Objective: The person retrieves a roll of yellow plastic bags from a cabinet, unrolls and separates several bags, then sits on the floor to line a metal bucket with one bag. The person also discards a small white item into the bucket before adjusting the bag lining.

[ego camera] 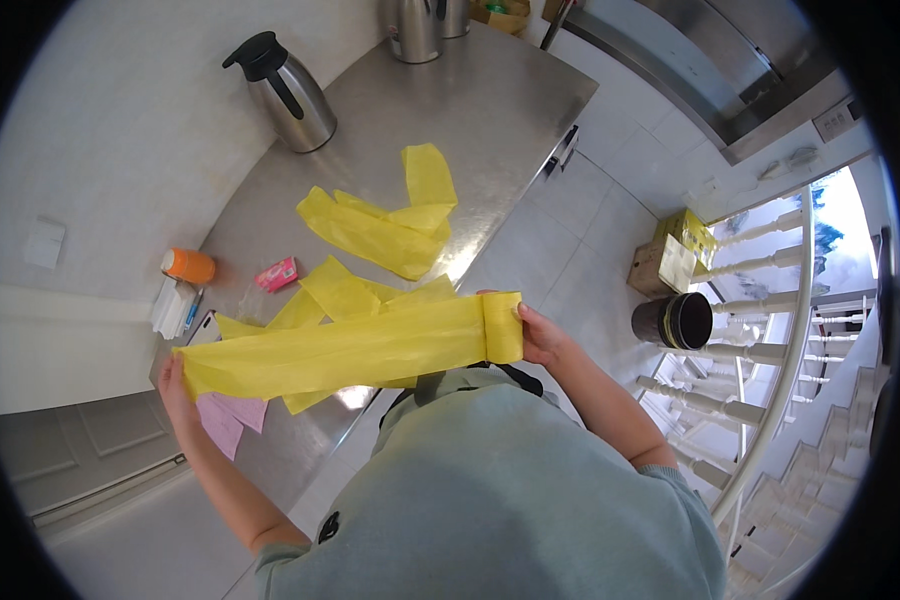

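Observation:
A long strip of yellow plastic bag [330, 352] is stretched taut between my two hands. My right hand [543, 335] grips the roll of yellow bags [504, 328] that the strip comes from. The free end is pinched in my left hand [176, 386] at the left. Under the strip, loose yellow bags [341, 292] lie bunched on the stainless steel counter [495, 97]. Another crumpled yellow bag [390, 225] rests farther back on the same counter. Pink papers [232, 420] lie beside my left wrist.
A steel thermos jug [289, 94] stands against the wall, with more steel jugs [414, 30] behind. An orange cup [188, 265], a pink packet [276, 274] and a phone [208, 328] are at the left. On the floor right are a black bin [671, 321], cardboard boxes [660, 264] and a white railing [784, 345].

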Tool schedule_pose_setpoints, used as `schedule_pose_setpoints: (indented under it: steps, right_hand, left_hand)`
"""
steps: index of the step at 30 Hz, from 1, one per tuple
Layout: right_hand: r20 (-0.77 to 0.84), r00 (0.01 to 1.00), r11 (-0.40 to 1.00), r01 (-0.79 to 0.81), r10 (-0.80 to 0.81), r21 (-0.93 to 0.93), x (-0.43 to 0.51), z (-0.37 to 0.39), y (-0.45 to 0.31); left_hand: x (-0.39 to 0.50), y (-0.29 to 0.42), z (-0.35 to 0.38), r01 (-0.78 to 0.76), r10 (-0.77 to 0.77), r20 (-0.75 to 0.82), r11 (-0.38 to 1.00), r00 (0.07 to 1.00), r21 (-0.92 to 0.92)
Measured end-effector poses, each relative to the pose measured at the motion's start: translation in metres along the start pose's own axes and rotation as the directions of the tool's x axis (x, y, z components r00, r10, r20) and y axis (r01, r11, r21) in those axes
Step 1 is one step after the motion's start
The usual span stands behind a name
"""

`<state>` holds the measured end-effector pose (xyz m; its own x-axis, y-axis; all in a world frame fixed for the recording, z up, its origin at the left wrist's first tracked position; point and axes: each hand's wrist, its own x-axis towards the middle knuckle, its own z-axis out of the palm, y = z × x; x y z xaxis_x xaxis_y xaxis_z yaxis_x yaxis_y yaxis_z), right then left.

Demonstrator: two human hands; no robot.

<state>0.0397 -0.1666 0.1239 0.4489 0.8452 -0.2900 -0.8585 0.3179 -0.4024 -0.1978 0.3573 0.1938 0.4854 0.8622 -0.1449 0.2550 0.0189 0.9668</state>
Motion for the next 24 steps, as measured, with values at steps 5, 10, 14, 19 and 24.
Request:
schedule_pose_setpoints:
  steps: [5, 10, 14, 19, 24]
  right_hand:
    - [-0.066, 0.998, 0.998, 0.006, -0.010, -0.063, -0.004, 0.002, -0.006]
    - [-0.117, 0.993, 0.993, -0.013, -0.001, -0.120, -0.003, 0.018, -0.017]
    - [-0.045, 0.999, 0.987, -0.022, 0.015, -0.156, 0.002, 0.024, -0.020]
    - [-0.071, 0.997, 0.973, -0.041, 0.025, -0.225, 0.004, 0.042, -0.020]
    - [-0.133, 0.990, 0.967, 0.003, -0.038, -0.254, 0.000, 0.051, -0.015]
  left_hand:
    - [-0.004, -0.058, 0.000, -0.071, 0.191, -0.037, 0.530, 0.981, 0.845]
    - [-0.068, -0.048, 0.133, -0.498, 0.498, 0.201, 0.584, 0.843, 0.641]
    - [-0.135, -0.011, 0.254, -0.562, 0.342, 0.659, 0.813, 0.670, 0.150]
    - [-0.158, 0.004, 0.307, -0.454, 0.174, 0.896, 0.890, 0.408, 0.034]
    - [-0.157, -0.012, 0.307, -0.569, 0.133, 0.914, 0.813, 0.383, 0.120]
